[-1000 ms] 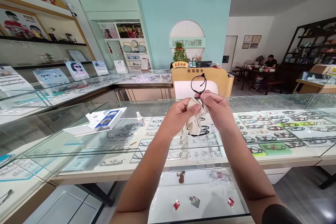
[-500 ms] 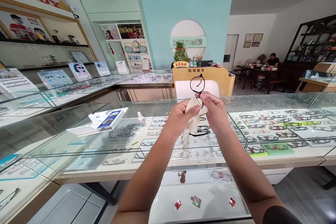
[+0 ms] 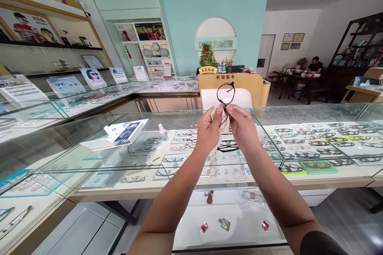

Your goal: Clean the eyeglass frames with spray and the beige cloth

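Observation:
A pair of dark, round-framed eyeglasses (image 3: 218, 95) is held upright above the glass counter, one lens raised above my fingers. My left hand (image 3: 209, 127) is closed, its thumb and fingers pinching a cream cleaning cloth (image 3: 224, 127) around the lower part of the glasses. With fingertips closed at the middle of the frame, my right hand (image 3: 241, 123) grips the eyeglasses from the right. The cloth and fingers hide the lower lens. A white spray bottle (image 3: 163, 132) stands on the counter to the left of my hands.
A glass display counter (image 3: 179, 185) with rows of eyeglass frames runs across below my hands. An open white and blue box (image 3: 127, 132) lies on its left part. Beyond are a wooden cash desk (image 3: 260, 91), a white chair back (image 3: 243, 96) and a seated person (image 3: 315, 65).
My left hand has shifted, its thumb now more upright, and the cloth is bunched tighter with less hanging down. The raised lens is turned slightly. The view has shifted a little.

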`<action>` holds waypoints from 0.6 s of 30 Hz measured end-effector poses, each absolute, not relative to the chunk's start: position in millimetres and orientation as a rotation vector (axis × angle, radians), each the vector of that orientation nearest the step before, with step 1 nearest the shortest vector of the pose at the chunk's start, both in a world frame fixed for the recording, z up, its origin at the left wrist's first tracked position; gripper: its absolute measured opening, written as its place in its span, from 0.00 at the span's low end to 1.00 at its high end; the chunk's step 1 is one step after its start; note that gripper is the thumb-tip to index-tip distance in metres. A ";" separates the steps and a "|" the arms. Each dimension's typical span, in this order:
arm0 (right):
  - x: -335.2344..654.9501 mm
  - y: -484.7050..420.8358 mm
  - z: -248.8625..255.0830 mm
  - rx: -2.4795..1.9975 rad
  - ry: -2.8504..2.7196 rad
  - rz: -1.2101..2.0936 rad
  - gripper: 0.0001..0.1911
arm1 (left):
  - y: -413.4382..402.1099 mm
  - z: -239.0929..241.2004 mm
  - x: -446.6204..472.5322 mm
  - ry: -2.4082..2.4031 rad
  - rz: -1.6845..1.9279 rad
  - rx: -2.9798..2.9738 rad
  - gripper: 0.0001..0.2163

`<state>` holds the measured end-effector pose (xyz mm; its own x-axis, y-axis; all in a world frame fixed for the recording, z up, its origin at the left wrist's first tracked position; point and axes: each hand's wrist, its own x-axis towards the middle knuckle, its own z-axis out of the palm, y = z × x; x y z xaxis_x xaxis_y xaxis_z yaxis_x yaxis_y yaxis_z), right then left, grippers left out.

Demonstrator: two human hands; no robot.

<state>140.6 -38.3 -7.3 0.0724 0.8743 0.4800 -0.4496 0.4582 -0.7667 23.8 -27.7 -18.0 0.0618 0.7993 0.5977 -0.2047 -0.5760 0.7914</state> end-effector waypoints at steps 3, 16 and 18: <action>144.7 -34.4 -7.0 -0.478 -1.034 1.068 0.16 | -27.4 -12.0 14.2 0.642 1.575 1.669 0.27; 139.3 -38.2 -0.1 -0.443 -0.997 1.248 0.21 | -29.1 -11.8 23.7 0.616 1.584 1.670 0.22; 138.0 -42.2 0.8 -0.463 -1.027 1.230 0.20 | -28.3 -13.9 24.1 0.660 1.631 1.645 0.24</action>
<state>138.0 -42.2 0.8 -0.0122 0.9215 0.3883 -0.5464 0.3191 -0.7744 24.1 -28.3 -13.9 0.0697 0.7793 0.6227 -0.1268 -0.6122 0.7804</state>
